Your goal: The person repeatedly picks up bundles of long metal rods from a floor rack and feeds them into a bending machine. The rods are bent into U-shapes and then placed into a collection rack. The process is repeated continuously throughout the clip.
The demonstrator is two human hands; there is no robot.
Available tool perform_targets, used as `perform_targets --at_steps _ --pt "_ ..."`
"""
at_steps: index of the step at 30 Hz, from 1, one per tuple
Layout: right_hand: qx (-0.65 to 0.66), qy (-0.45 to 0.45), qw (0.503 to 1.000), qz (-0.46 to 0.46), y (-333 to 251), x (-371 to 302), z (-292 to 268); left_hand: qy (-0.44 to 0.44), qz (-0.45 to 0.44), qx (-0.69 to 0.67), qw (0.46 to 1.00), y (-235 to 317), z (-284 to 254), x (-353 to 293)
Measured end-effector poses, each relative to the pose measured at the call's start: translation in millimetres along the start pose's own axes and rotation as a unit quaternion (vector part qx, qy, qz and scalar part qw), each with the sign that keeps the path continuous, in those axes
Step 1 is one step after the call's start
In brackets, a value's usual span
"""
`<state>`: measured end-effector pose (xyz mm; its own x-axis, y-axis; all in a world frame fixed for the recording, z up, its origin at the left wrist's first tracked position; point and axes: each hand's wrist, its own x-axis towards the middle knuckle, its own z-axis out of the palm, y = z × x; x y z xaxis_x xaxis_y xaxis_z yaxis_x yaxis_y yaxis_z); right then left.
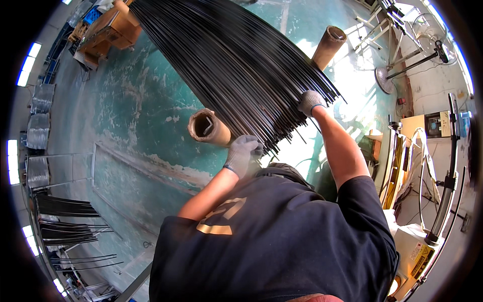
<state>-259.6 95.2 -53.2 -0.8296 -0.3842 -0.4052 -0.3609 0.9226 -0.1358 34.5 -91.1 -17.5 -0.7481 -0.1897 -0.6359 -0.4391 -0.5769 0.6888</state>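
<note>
A worker in a dark T-shirt [282, 236] leans over a broad sheaf of long black rods [221, 55] in a workshop with a worn green floor [151, 85]. The rods lie directly ahead of the hands, their long axis slanting from far left to near right, their uneven ends facing the worker. Both gloved hands are at those ends, well apart from each other. The left hand [244, 151], the nearer to the body, is at the near left corner, its elbow bent out, just beside a brown tube [220, 134]. The right hand [312, 103] reaches farther, forearm angled forward and inward, knuckles up over the right-hand ends, near a second brown tube [328, 50]. Its fingers appear curled; whether either hand grips a rod cannot be told.
</note>
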Motion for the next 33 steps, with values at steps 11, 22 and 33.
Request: perform_targets --at_steps 11,22,33 --pt "0.103 -0.048 0.993 -0.038 -24.2 -71.2 -37.3 -0.016 0.012 0.007 1.0 9.5 5.8 11.7" --pt "0.139 -0.059 0.965 0.215 39.4 -389.8 29.1 -0.112 -0.012 -0.225 0.968 30.2 29.3 114.3" --pt "0.043 0.214 0.929 0.3 27.1 -483.8 139.2 -0.085 -0.037 -0.182 0.979 38.6 46.1 114.6"
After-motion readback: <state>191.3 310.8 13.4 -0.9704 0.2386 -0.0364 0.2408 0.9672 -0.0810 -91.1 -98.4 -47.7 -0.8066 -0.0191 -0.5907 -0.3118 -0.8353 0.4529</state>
